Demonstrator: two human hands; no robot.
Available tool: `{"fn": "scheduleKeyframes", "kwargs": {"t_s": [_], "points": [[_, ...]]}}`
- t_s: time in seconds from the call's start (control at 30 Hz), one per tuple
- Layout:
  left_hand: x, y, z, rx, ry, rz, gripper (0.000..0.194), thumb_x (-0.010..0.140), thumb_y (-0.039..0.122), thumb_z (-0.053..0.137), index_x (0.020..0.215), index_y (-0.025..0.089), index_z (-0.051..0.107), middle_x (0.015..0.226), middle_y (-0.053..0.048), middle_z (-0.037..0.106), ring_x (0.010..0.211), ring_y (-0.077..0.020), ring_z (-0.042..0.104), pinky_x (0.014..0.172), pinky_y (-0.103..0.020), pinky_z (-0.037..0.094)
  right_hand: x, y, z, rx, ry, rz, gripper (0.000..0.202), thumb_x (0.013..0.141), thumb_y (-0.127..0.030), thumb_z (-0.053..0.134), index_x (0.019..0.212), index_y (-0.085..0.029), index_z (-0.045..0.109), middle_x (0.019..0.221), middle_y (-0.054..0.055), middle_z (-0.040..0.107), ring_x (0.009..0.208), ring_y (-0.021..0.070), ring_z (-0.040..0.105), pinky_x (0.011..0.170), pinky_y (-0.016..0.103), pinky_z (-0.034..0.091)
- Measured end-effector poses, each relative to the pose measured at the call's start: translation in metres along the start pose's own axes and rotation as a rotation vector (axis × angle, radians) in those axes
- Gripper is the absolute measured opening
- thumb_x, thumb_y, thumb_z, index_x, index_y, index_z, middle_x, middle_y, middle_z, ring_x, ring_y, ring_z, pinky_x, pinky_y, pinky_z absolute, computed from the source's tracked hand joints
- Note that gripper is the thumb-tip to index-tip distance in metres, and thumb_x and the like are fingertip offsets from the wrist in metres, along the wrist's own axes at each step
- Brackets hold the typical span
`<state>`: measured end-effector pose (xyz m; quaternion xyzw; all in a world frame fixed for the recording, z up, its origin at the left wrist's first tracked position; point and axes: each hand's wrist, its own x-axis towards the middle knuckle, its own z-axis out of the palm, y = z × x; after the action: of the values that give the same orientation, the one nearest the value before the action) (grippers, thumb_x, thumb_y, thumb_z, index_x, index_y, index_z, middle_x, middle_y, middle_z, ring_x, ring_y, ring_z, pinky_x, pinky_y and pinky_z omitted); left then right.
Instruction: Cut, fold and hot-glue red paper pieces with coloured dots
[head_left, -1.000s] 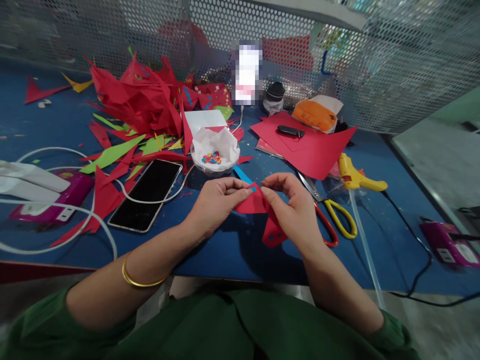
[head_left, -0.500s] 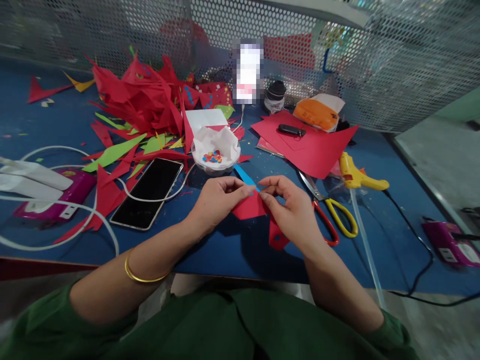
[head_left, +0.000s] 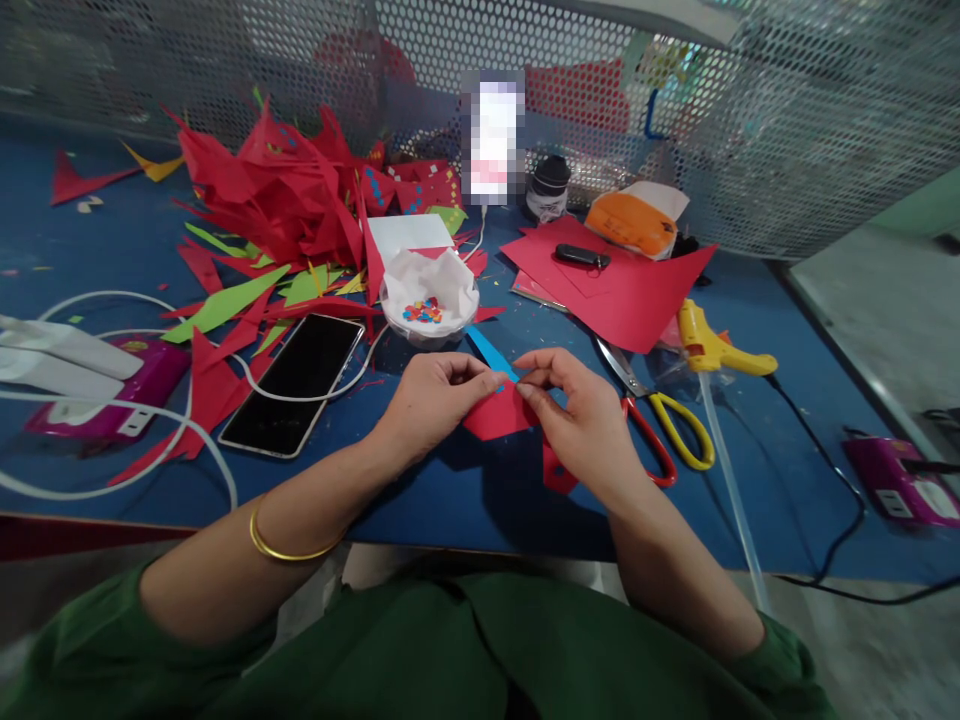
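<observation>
Red paper (head_left: 496, 415) is held just above the table's front part, between my two hands. My left hand (head_left: 427, 405) is closed, thumb and fingers pinching the paper's upper left side. On the right, my right hand (head_left: 589, 425) has its fingertips pressed together at the paper's upper edge; whatever tiny bit may be in them is hidden. A pointed blue paper strip (head_left: 487, 350) sticks out beyond the fingertips, its near end partly covered. Another red paper part with a hole (head_left: 557, 473) shows below my right hand. A bowl (head_left: 427, 325) with white tissue and small coloured paper bits stands just beyond.
Scissors (head_left: 660, 410) and a yellow glue gun (head_left: 712, 350) lie to the right. Red sheets (head_left: 637, 300) carry a black key fob (head_left: 581, 257). Leftward are a phone (head_left: 296, 385), white cables and a heap of red paper pieces (head_left: 277, 190). A lit phone (head_left: 493, 140) leans against the mesh.
Both hands stay in nearly the same pinch on the red paper, with only slight finger movement. The whole view has shifted slightly.
</observation>
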<state>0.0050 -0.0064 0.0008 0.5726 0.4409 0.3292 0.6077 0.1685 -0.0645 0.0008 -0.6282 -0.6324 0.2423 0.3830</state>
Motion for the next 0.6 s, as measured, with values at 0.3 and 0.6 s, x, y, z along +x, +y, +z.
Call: {"fn": "scheduleKeyframes", "kwargs": {"t_s": [0.3, 0.6], "points": [[-0.0005, -0.0002, 0.0000, 0.019, -0.013, -0.013, 0.027, 0.072, 0.042, 0.076, 0.067, 0.016, 0.071, 0.060, 0.002, 0.058, 0.054, -0.0088, 0.043, 0.051, -0.023, 0.033, 0.0010, -0.0012, -0.0011, -0.019, 0.019, 0.009, 0.019, 0.087, -0.015, 0.054, 0.103, -0.023, 0.061, 0.081, 0.001, 0.069, 0.085, 0.0189, 0.064, 0.078, 0.036, 0.046], [0.0024, -0.0032, -0.0005, -0.050, -0.038, 0.025, 0.037, 0.080, 0.048, 0.070, 0.062, 0.016, 0.063, 0.057, 0.002, 0.051, 0.053, -0.0090, 0.040, 0.053, -0.024, 0.032, 0.0034, 0.0015, -0.0013, -0.032, 0.057, 0.000, 0.018, 0.086, -0.016, 0.056, 0.101, -0.022, 0.062, 0.082, 0.002, 0.070, 0.083, 0.0194, 0.065, 0.079, 0.036, 0.047]]}}
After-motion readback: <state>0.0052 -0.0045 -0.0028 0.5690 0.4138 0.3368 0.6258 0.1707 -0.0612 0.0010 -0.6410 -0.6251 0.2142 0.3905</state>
